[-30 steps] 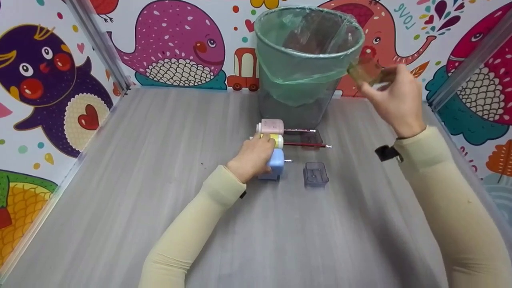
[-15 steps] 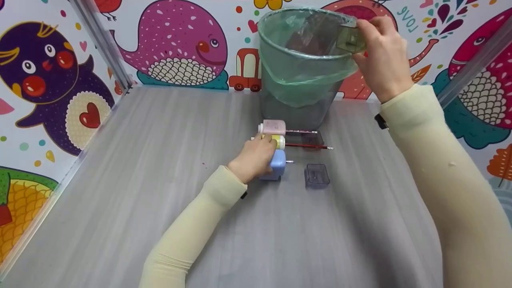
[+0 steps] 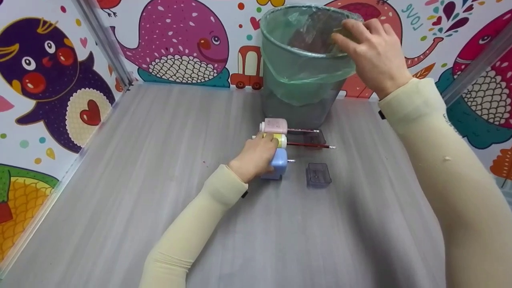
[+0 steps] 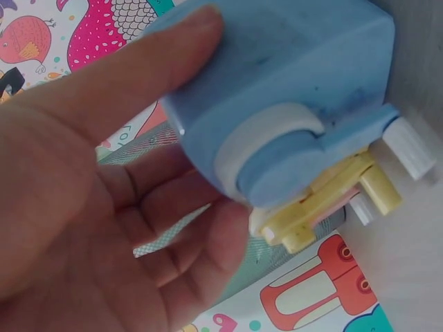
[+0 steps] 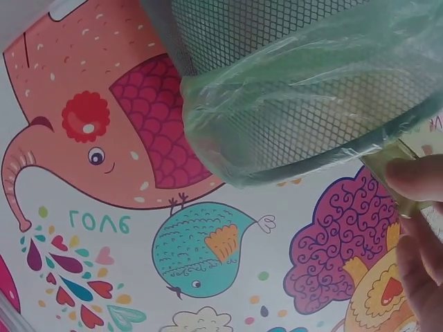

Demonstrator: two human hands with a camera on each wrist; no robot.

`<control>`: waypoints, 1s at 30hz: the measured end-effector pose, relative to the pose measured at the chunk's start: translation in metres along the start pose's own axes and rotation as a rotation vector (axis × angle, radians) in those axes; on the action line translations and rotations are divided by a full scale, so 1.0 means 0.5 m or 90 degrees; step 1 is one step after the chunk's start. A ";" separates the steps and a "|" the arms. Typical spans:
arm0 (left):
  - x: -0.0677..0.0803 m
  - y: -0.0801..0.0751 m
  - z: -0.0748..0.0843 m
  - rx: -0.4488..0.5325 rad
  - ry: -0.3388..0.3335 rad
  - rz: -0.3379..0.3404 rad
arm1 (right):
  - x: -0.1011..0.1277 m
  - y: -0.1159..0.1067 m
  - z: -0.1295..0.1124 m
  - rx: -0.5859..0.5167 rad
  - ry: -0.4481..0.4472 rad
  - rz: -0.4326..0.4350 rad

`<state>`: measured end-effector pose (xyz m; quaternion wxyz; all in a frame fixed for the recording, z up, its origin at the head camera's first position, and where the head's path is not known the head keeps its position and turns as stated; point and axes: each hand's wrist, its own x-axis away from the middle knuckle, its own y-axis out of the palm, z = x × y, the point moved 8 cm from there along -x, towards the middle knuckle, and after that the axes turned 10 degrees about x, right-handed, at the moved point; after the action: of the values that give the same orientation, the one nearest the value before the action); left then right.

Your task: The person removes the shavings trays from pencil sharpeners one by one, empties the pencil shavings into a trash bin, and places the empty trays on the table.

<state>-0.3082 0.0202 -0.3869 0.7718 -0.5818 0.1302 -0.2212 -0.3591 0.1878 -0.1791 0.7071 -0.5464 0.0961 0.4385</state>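
Observation:
My left hand [image 3: 256, 156] grips the blue crank pencil sharpener [image 4: 297, 62], thumb along one face, other fingers behind it. In the head view, its fingertips reach over the yellow sharpener [image 3: 281, 140]. Beyond that lies a pink sharpener [image 3: 276, 125]. Pencils stick out of the sharpeners, including a red pencil [image 3: 310, 145]. My right hand [image 3: 374, 54] is raised at the bin's right rim and pinches a see-through yellowish shavings tray [image 5: 394, 173]. The tray is mostly hidden behind the fingers in the head view.
A mesh bin [image 3: 296, 112] with a green liner [image 3: 308, 72] stands at the back against the printed wall. One clear greyish tray [image 3: 319, 176] sits right of the blue sharpener. A darker tray [image 3: 320, 137] lies beneath the pencil ends.
My right hand has risen leftward to the bin's rim with the yellowish tray, which has then tipped over the opening. The left hand has stayed on the blue sharpener.

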 end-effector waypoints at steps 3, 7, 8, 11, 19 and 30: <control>-0.001 0.001 0.000 0.002 -0.001 -0.006 | -0.003 0.002 -0.008 0.014 -0.019 -0.013; -0.002 -0.001 0.001 0.000 0.004 0.001 | -0.005 0.002 -0.016 0.025 -0.033 -0.012; -0.002 -0.002 0.001 -0.003 0.007 0.006 | -0.004 0.002 -0.017 0.028 -0.035 -0.009; -0.004 -0.002 0.002 0.000 0.010 0.011 | -0.001 0.004 -0.017 0.042 -0.031 -0.006; -0.002 0.001 -0.002 -0.002 -0.003 -0.006 | 0.007 0.006 -0.007 0.012 0.049 0.021; -0.006 0.002 -0.003 0.006 -0.004 -0.015 | 0.059 0.010 0.077 -0.169 0.414 -0.089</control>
<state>-0.3112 0.0209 -0.3886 0.7720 -0.5805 0.1201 -0.2294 -0.3581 0.2361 -0.1858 0.5906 -0.7496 0.2211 0.2008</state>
